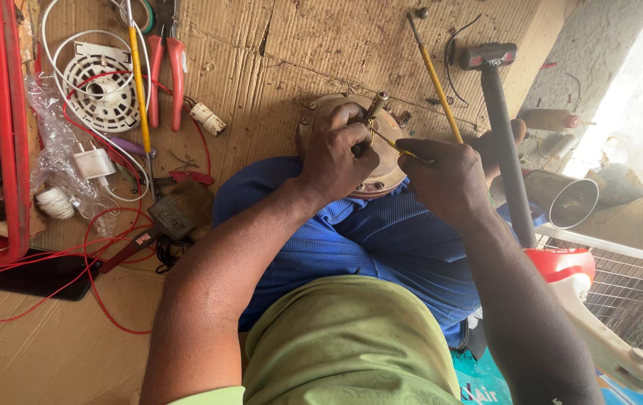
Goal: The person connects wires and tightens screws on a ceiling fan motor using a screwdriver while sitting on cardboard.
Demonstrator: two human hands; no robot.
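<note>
Looks mid-job to me: the round motor housing sits on the person's knee against the cardboard, still bolted shut as far as I can see. Left hand is curled tight on top of it, pinching the brass shaft. Right hand is closed around a thin yellow tool poking in at the shaft, so it seems nothing's off yet. Red tray on the side holds tape rolls and odd bits, hard to make out
</note>
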